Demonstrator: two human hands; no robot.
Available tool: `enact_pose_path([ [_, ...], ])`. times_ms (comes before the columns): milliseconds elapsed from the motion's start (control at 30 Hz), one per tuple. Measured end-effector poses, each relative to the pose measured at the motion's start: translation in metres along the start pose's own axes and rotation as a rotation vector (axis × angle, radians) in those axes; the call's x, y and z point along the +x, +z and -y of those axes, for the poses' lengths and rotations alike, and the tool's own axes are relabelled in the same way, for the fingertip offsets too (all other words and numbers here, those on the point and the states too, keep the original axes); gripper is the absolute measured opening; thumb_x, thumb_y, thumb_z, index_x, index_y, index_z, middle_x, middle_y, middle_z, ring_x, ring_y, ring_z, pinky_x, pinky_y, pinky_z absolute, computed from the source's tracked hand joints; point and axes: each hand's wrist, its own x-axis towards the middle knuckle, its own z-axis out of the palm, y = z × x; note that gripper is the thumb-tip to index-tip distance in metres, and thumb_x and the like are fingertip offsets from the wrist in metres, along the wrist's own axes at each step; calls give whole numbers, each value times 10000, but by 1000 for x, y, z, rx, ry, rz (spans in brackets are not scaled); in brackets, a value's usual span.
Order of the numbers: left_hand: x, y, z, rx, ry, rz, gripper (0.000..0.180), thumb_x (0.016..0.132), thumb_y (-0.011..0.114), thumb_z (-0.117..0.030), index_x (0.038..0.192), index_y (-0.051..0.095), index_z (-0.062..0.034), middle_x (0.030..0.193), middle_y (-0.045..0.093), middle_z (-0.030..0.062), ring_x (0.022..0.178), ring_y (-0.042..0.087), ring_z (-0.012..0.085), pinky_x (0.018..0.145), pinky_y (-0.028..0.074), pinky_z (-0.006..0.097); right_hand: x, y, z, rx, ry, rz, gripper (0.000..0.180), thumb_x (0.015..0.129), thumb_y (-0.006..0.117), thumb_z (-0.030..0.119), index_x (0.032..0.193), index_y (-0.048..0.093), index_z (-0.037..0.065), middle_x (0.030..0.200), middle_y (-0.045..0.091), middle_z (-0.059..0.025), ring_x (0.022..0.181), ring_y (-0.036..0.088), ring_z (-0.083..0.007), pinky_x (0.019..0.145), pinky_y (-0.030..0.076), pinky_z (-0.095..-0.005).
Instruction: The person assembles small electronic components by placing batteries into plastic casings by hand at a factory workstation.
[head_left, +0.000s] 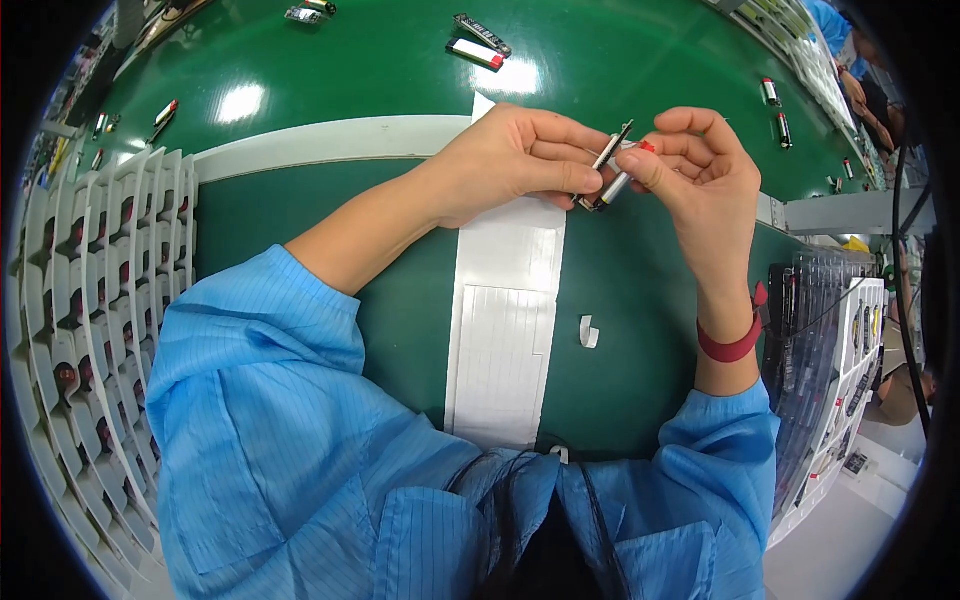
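Trays (pixel 180 230) w/ dk-red pcs (pixel 66 375) (hands (pixel 505 165): sm. part (pixel 613 189))

Sheet (pixel 503 360) between 2 tray stacks (pixel 115 310)

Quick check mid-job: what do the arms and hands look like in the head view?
The left grip and right grip are bare hands without gloves. The left sleeve and right sleeve are light blue with fine darker stripes, ending well short of the wrists. A dark red wristband with a small projecting end circles the right wrist; none shows on the left.
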Motion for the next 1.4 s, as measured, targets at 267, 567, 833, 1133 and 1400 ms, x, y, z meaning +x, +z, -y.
enact_pose_path([
  [267, 0, 3, 5, -3, 16, 20, 350, 806, 627, -99, 1136, 555, -8, 899, 654, 72, 780, 612, 105, 675, 494, 217, 0, 1, -3, -57, -39, -24, 308, 682, 751, 64, 884, 540, -31, 727, 614, -76, 650, 591, -91, 586, 500, -189],
  [567, 0, 7, 2, 47, 10, -9, 350, 823, 593, -62, 1164, 537, -7, 912, 646, 84, 748, 599, 98, 674, 502, 225, 0, 3, -2, -99, -49, -9, 255, 708, 716, 26, 875, 531, -28, 755, 609, -76, 668, 587, -94, 599, 504, -193],
  [833, 0, 9, 1, 106, 34, -25, 317, 824, 594, -69, 1135, 564, -13, 895, 646, 77, 743, 600, 99, 673, 504, 223, -1, 5, -6, -94, -96, -31, 257, 687, 742, 52, 829, 538, -15, 720, 614, -66, 652, 584, -80, 569, 496, -177],
  [1133, -12, 28, 7, 462, 134, -12, 272, 828, 589, -119, 1029, 530, 55, 835, 633, 110, 747, 622, 138, 668, 512, 257, -2, 15, -7, -219, -74, -91, 325, 678, 767, 122, 759, 470, 16, 593, 572, -39, 522, 529, -48, 456, 439, -174],
  [1400, -6, 15, -4, -31, 14, 199, 273, 781, 535, -55, 1045, 527, 14, 920, 597, 84, 834, 591, 148, 745, 475, 259, 9, -10, -2, 192, 130, 80, 280, 728, 716, 110, 898, 530, -12, 751, 606, -50, 600, 555, -65, 492, 438, -178],
])
